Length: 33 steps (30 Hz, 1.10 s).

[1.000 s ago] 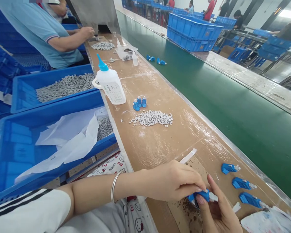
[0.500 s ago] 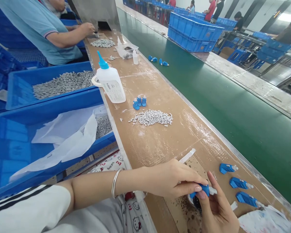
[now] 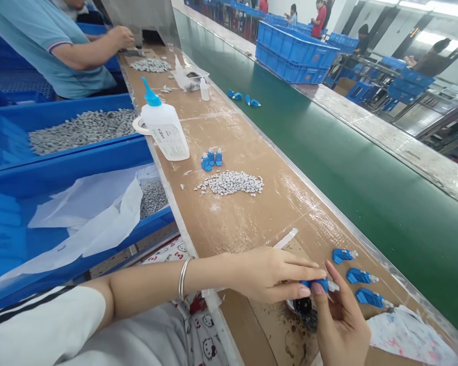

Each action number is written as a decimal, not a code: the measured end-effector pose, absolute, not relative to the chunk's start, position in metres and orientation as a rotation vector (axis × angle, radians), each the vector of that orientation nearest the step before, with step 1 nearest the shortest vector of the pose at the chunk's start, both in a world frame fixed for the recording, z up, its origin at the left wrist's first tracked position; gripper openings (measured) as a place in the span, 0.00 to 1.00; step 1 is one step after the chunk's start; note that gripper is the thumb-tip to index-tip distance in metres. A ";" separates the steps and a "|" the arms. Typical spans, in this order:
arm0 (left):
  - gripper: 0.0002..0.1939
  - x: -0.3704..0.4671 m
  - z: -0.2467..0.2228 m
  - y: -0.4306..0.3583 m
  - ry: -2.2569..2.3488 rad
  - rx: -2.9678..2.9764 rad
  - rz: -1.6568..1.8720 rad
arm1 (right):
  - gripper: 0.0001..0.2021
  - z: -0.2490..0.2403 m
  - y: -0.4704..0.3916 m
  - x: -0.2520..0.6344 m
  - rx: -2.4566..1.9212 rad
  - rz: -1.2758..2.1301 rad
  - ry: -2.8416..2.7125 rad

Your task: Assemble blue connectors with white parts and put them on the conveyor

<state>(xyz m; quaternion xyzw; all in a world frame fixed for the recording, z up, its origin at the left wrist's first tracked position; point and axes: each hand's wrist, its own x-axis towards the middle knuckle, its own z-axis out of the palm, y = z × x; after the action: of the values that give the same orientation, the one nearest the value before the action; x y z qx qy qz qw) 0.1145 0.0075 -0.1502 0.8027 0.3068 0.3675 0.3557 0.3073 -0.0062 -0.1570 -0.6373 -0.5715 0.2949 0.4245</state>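
Between my two hands is a small blue plastic part (image 3: 323,282) with a whitish tip pointing right. My left hand (image 3: 270,274) reaches in from the left and closes its thumb and fingers around the rear end of the part. My right hand (image 3: 341,315) pinches the front near the tip, thumb on the near side. Just below them stands a small container of black liquid (image 3: 302,305) on stained cardboard (image 3: 275,325). Three similar blue parts (image 3: 361,275) lie in a row to the right, beside a colour-stained white cloth (image 3: 408,333).
A pile of small whitish pieces (image 3: 232,183) lies ahead, with three blue parts (image 3: 212,159) behind it. A white bottle with a blue nozzle (image 3: 166,132) stands near the left edge. A green conveyor belt (image 3: 309,137) runs along the right. Blue bins (image 3: 72,162) flank the left; a co-worker (image 3: 61,51) sits beyond.
The view has shifted slightly, so the bench items appear further left. My fingers have moved a little on the blue part, and more of the black container shows below.
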 end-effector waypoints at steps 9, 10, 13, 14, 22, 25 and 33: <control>0.16 0.080 -0.175 0.030 1.229 1.730 1.289 | 0.33 -0.153 0.013 0.409 -1.976 0.530 -1.182; 0.15 0.077 -0.178 0.032 1.250 1.717 1.282 | 0.33 -0.155 0.016 0.411 -1.992 0.539 -1.192; 0.13 0.073 -0.188 0.035 1.325 1.692 1.211 | 0.34 -0.163 0.023 0.410 -2.024 0.417 -1.234; 0.12 0.072 -0.192 0.034 1.339 1.698 1.190 | 0.36 -0.166 0.025 0.409 -2.024 0.341 -1.253; 0.13 0.077 -0.204 0.027 1.179 2.047 0.980 | 0.53 -0.178 0.053 0.398 -1.900 0.026 -1.649; 0.12 0.079 -0.204 0.027 1.188 2.121 0.928 | 0.50 -0.177 0.073 0.390 -1.869 0.005 -1.786; 0.08 0.082 -0.201 0.028 1.208 2.268 0.830 | 0.36 -0.174 0.116 0.372 -1.750 -0.018 -2.130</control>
<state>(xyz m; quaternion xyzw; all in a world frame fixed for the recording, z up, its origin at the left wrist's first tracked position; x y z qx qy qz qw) 0.0822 0.0276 -0.2012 0.8196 0.4366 0.2998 0.2186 0.3718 0.1161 -0.1741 -0.6232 -0.7583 -0.0064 0.1913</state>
